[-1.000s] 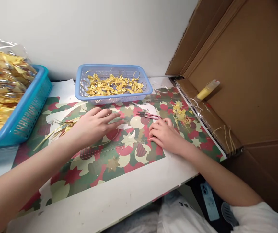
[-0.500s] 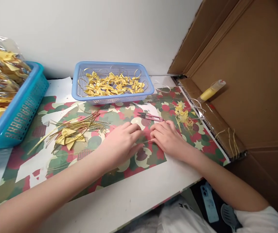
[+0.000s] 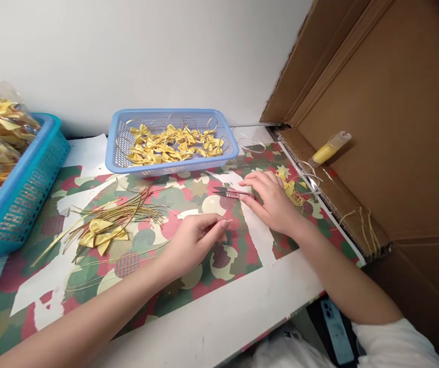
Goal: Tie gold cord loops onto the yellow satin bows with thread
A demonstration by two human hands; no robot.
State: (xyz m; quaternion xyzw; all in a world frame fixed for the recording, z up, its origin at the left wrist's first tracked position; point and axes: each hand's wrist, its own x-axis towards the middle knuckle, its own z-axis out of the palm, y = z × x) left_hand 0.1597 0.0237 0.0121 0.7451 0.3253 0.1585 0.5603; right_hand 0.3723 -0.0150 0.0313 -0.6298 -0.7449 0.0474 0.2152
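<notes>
Scissors (image 3: 232, 192), small thread snips with pinkish handles, lie on the patterned paper (image 3: 189, 276) in front of you, just below the light blue basket (image 3: 171, 166). Your right hand (image 3: 273, 202) rests over their handle end, palm down with fingers spread and loosely extended; the fingertips touch or nearly touch the handles, though the view is too small to say whether you have taken hold of them.

Your left hand (image 3: 192, 240) sits nearer to you on the paper, thumb and forefinger pinched together on what looks like a thin gold cord (image 3: 127, 253), which trails away to the left across the paper.

To the left of that hand lies a loose bundle of gold cords (image 3: 127, 204) with one yellow ribbon bow (image 3: 102, 232) resting against them. The light blue basket holds many finished yellow bows with gold loops. A deeper teal basket (image 3: 23, 194) at the far left holds clear bags of yellow bows. Just beyond your right hand is a small heap of yellow scraps (image 3: 292, 186). A yellow glue bottle (image 3: 329, 148) lies on the cardboard flap (image 3: 376, 128) at your right.
</notes>
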